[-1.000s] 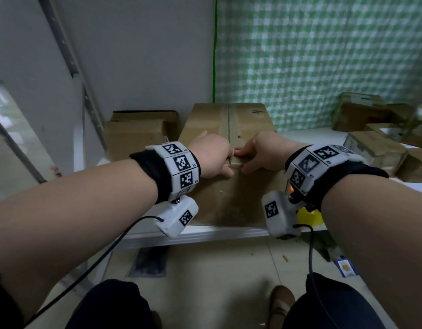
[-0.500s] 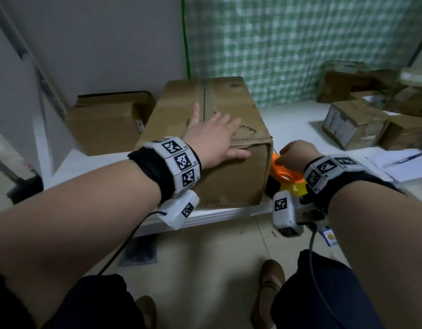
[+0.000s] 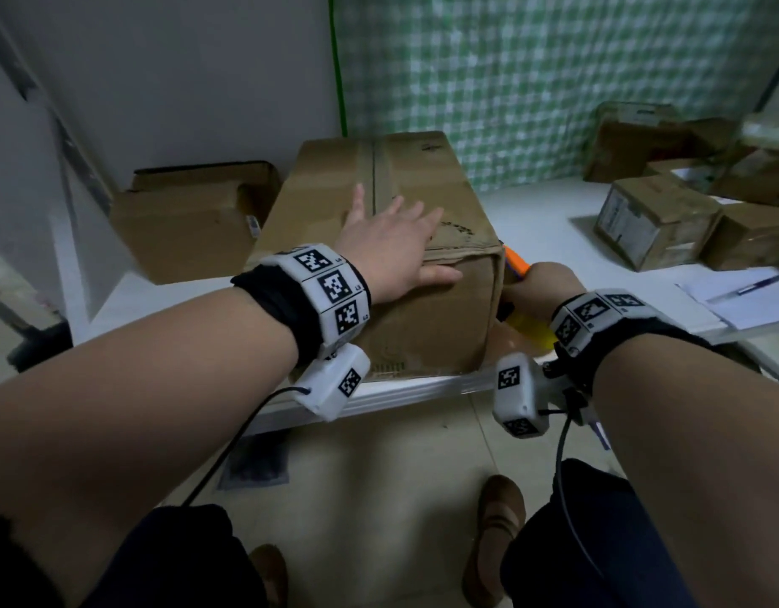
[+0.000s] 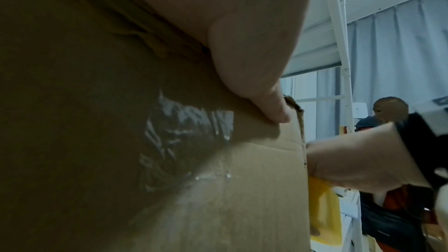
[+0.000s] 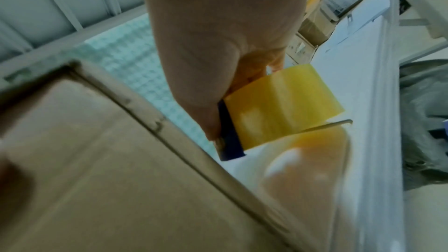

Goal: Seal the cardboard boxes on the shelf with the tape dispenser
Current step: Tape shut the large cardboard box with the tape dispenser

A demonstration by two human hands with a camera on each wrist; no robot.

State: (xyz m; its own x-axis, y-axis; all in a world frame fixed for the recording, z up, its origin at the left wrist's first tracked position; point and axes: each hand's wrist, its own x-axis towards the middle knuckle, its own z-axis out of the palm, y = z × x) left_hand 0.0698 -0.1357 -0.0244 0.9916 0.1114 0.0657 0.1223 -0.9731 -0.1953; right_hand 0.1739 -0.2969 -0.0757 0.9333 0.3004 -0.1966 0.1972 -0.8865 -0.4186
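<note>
The right hand (image 3: pixel 547 285) is clenched around the tape dispenser (image 5: pixel 274 110), its yellow roll and orange frame sitting low beside the right face of the big cardboard box (image 3: pixel 427 331), just above the shelf (image 3: pixel 550 226). The left hand (image 3: pixel 394 252) lies flat on the box's near top edge, fingers spread and straight, thumb hooked over the front corner, holding nothing.

A strip of tape already runs along the centre seam (image 3: pixel 374 177) of the top, and the left wrist view shows a wrinkled clear patch (image 4: pixel 184 141) carried down the front face (so this box looks sealed, at least on the sides in view). The dispenser appears free of the box, so that strip seems finished.

Still to do, by the look of it: the box at the back left (image 3: pixel 190 221) and the smaller boxes at the right (image 3: pixel 655 221); whether those are taped cannot be told.
</note>
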